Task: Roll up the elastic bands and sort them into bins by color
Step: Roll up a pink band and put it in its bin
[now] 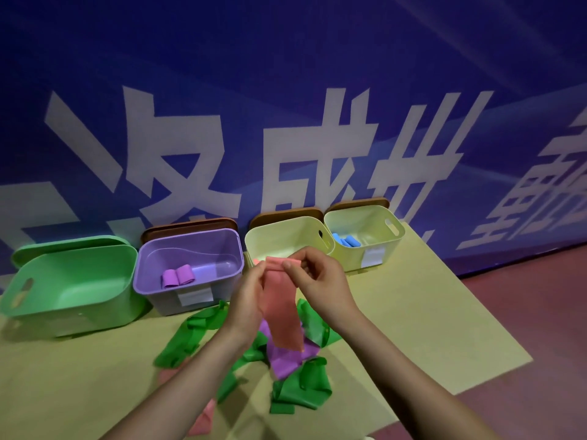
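Both hands, left hand [251, 289] and right hand [317, 281], pinched top edge of flat pink elastic band [282, 312]; tail hung free. Advised tight, square-edged roll.

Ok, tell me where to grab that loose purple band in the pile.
Take the purple band by its lower-left flap, coming from above and the near side. That corner lies bare on the yellow mat; its upper part is under the hanging pink band and green bands crowd it.
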Available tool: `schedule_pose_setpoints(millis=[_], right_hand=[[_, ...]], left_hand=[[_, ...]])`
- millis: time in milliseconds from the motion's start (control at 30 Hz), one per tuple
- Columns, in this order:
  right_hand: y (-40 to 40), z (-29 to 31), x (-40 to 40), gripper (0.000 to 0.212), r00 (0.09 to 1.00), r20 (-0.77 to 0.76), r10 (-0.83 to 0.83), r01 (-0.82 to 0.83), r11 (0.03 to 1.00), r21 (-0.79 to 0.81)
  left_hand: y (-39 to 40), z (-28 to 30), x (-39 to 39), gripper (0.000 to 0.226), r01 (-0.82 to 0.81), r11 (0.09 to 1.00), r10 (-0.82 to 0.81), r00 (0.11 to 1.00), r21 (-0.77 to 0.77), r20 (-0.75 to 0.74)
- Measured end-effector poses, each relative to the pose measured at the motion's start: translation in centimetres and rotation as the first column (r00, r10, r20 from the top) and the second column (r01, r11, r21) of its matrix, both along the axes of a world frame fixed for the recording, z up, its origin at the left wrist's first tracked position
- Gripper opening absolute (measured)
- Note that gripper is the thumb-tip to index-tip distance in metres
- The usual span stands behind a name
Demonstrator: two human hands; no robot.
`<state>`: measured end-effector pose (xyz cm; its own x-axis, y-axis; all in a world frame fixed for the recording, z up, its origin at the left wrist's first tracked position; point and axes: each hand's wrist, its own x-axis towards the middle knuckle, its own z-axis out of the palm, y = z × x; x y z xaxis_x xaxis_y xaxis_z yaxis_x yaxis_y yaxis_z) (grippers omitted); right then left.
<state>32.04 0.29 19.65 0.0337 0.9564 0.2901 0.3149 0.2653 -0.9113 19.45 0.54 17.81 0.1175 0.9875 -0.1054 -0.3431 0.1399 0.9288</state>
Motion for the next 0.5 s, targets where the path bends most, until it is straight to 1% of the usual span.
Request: schedule_pose_setpoints(millis=[33,67,100,133,167,200,233,367,433,500], right_hand=[[-0.2,0.1,0.4,0.018,0.998,0.058,-0.026,0.023,0.998,0.058],[-0.4,0.1,1.0,0.023,0.988,0.143,-0.05,0.032,0.992,0.126],[-0.5,0.0,1.7,0.028,0.97,0.235,-0.066,0.022,0.982,0.185],[-0.7,-0.4,2.4,0.027,0.95,0.307,-0.065,-0.004,0.976,0.22],[-0.8,-0.7,3.1,0.022,0.938,0.343,-0.046,-0.036,0.972,0.23],[-1.2,-1.0,3.6,0.016,0.937,0.348,-0.024,-0.059,0.972,0.226],[-1.5,-1.2,3.9,0.015,0.941,0.338,-0.016,-0.065,0.972,0.227],[-3.2,-1.8,4.2,0.02,0.958,0.286,-0.005,-0.056,0.977,0.205],[-4.1,-1.9,4.3,0.023,0.966,0.254,0.047,-0.087,0.986,0.145],[-4.8,-2.0,4.1,0.025,0.978,0.187,0.092,-0.103,0.993,0.051]], left_hand=[[-0.1,0.0,0.2,0.044,0.047,0.996,-0.043,0.998,-0.082,0.052],[-0.2,-0.1,0.4,0.046,0.08,0.989,-0.071,0.995,-0.127,0.072],[-0.3,-0.2,0.7,0.044,0.1,0.986,-0.091,0.993,-0.136,0.068],[-0.5,-0.3,1.0,0.041,0.111,0.986,-0.105,0.993,-0.128,0.054],[-0.8,-0.4,1.3,0.039,0.101,0.987,-0.096,0.995,-0.125,0.04],[-1.0,-0.5,1.6,0.04,0.089,0.988,-0.087,0.996,-0.125,0.018],[-1.2,-0.7,1.7,0.041,0.082,0.989,-0.084,0.996,-0.123,-0.004],[-2.4,-1.7,1.9,0.03,0.06,0.994,-0.074,0.987,-0.093,-0.145],[-3.1,-2.1,1.7,0.033,0.081,0.994,-0.093,0.976,-0.069,-0.196],[-3.5,-1.8,1.4,0.04,0.092,0.995,-0.098,0.968,-0.038,-0.233]])
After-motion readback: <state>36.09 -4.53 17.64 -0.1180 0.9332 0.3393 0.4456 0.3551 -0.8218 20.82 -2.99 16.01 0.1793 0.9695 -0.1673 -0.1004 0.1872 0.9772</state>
